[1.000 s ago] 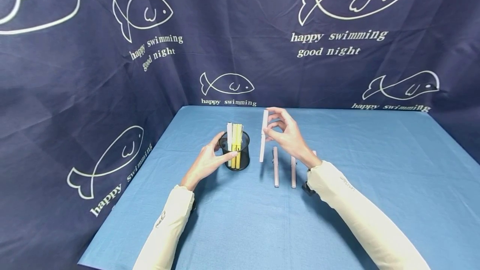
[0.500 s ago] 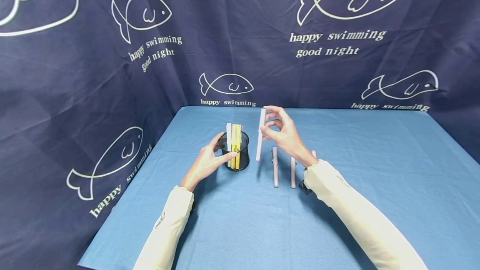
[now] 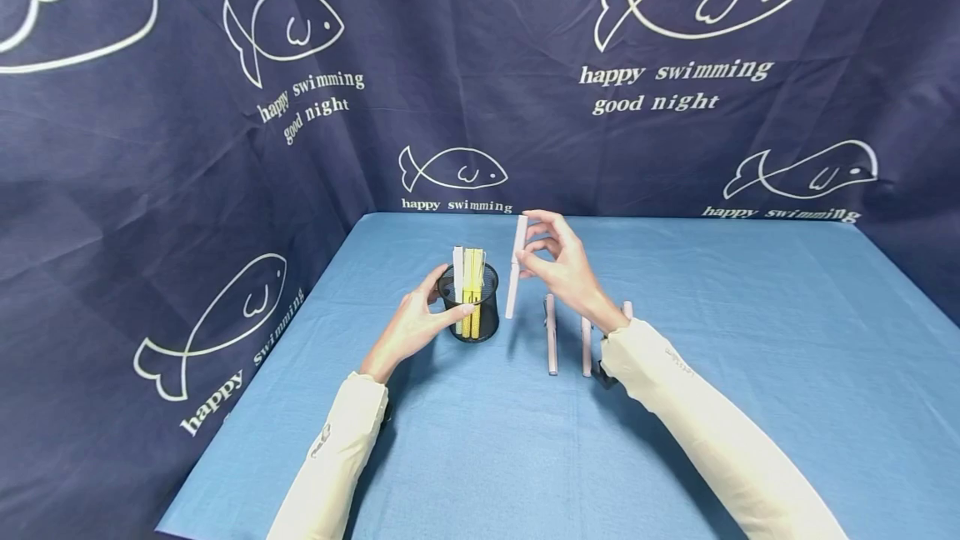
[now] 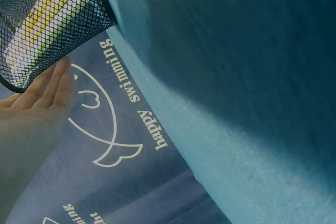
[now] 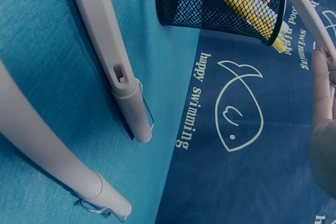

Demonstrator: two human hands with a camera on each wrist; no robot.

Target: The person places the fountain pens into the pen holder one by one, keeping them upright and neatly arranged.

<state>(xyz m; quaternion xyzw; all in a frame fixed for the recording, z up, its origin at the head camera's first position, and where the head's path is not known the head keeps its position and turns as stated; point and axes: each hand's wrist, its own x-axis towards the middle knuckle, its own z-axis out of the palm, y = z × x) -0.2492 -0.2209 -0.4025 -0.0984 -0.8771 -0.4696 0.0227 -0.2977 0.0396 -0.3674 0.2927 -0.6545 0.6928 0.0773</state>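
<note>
My left hand (image 3: pixel 411 325) holds a black mesh pen holder (image 3: pixel 489 317) upright on the table, thumb across its front and fingers behind its left side. Inside the holder stand yellow pens (image 3: pixel 473 273) and a white pen (image 3: pixel 458 273). My right hand (image 3: pixel 562 267) pinches a pale pink pen (image 3: pixel 513 286) between thumb and fingers. That pen is raised off the table, slightly tilted, its lower end to the right of the holder. In the right wrist view the held pen (image 5: pixel 304 9) shows at the upper right, beside the holder (image 5: pixel 184 3).
Two pink capped pens with metal clips, a left one (image 3: pixel 552 336) and a right one (image 3: pixel 587 348), lie side by side below my right hand. Another pink pen (image 3: pixel 627 308) is mostly hidden behind the right forearm. A dark blue curtain (image 3: pixel 645 148) borders the blue tabletop (image 3: pixel 480 440).
My right hand has carried the pink pen a little left toward the pen holder, and the pen leans slightly more. The left hand and the holder stay in place.
</note>
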